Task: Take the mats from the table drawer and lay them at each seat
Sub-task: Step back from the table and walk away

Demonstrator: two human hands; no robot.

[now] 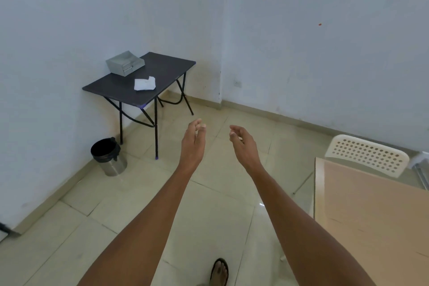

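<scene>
A small dark folding table (162, 69) stands against the left wall. On it sits a grey metal drawer box (125, 63), with a crumpled white cloth (144, 83) in front of it. No mats are visible. My left hand (193, 144) and my right hand (242, 144) are stretched out over the floor, well short of the dark table, both with loosely curled fingers and holding nothing. A beige table (371, 216) fills the lower right, with a white perforated chair (366, 154) behind it.
A steel bin (109, 157) with a black liner stands on the floor by the dark table's near leg. Tiled floor (220, 193) lies between me and that table. My sandalled foot (219, 271) shows at the bottom edge.
</scene>
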